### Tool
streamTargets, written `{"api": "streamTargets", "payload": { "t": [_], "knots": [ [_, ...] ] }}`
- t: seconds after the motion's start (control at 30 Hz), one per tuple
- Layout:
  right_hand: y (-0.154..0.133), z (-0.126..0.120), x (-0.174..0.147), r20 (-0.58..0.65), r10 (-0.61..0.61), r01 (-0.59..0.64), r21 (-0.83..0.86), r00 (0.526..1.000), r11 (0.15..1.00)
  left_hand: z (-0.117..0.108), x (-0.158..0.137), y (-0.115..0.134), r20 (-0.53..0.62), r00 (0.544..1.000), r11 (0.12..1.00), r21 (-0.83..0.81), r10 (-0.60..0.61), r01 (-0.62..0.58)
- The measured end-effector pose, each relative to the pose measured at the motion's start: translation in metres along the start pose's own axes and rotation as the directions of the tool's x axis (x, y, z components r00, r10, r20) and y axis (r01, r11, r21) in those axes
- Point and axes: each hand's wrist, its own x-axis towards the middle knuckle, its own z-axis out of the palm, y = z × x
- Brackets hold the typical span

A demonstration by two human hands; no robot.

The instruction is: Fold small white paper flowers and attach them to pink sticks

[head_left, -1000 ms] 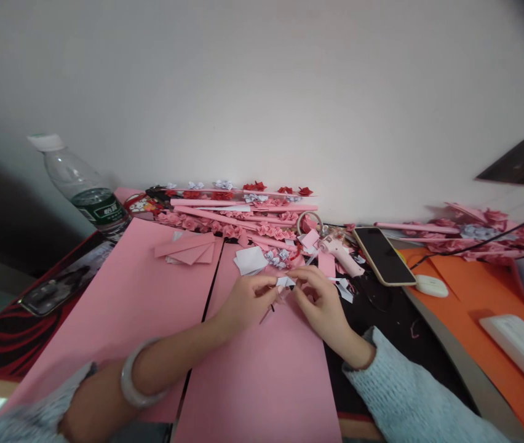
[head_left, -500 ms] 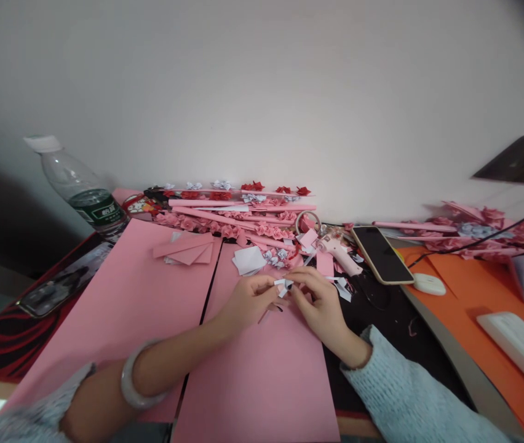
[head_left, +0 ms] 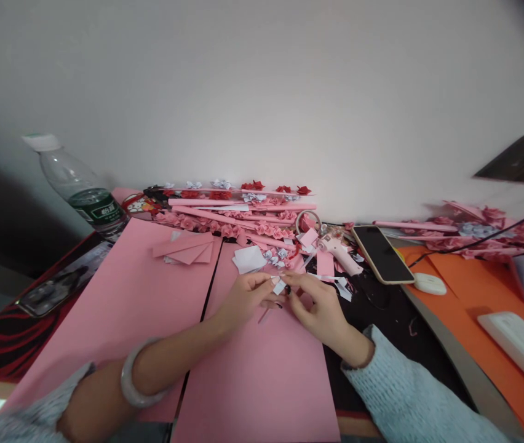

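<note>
A small folded piece of white paper (head_left: 279, 287) is pinched between my two hands, above a large pink paper sheet (head_left: 262, 381). My left hand (head_left: 248, 301) grips its left side between thumb and fingers; a pale bangle circles that wrist. From the right, the fingertips of my right hand (head_left: 317, 304) close on the other side. Just beyond the hands lie white paper squares (head_left: 249, 259) and small white folded flowers (head_left: 279, 257). A thin strip (head_left: 264, 316) rests on the pink sheet below my fingers.
Pink rolled sticks and paper flowers (head_left: 225, 229) line the wall. Pink paper pieces (head_left: 188, 249) lie at left. A pink glue gun (head_left: 340, 252), a phone (head_left: 382, 255) and a white case (head_left: 430, 283) sit at right. A water bottle (head_left: 82, 187) stands at far left.
The white paper has been turned in my fingers and now shows a flatter, squarer face. My right fingers have shifted slightly left and down; the surroundings are unchanged.
</note>
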Motion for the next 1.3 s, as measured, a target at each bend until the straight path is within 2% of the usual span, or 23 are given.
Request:
{"api": "streamTargets", "payload": {
  "t": [0.5, 1.03, 1.17, 1.3],
  "knots": [
    [-0.0027, -0.007, -0.0004, 0.107, -0.079, 0.086, -0.064, 0.991, 0.994, -0.0034, 0.0014, -0.002, 0.019, 1.0, 1.0, -0.017, 0.006, -0.005],
    [-0.0016, -0.0082, -0.001, 0.127, -0.105, 0.118, -0.102, 0.986, 0.988, -0.0028, 0.0002, 0.0032, 0.038, 0.999, 1.0, 0.027, 0.01, -0.011],
    [-0.0015, -0.0073, -0.0018, 0.095, -0.059, 0.063, -0.046, 0.994, 0.997, -0.0022, 0.0011, 0.0038, 0.054, 0.998, 0.999, 0.052, 0.009, -0.012],
    [-0.0039, -0.0069, 0.0009, 0.062, 0.117, -0.119, 0.022, 0.991, 0.993, -0.002, 0.0015, 0.0039, 0.088, 0.995, 0.991, 0.117, 0.054, -0.064]
  ]
}}
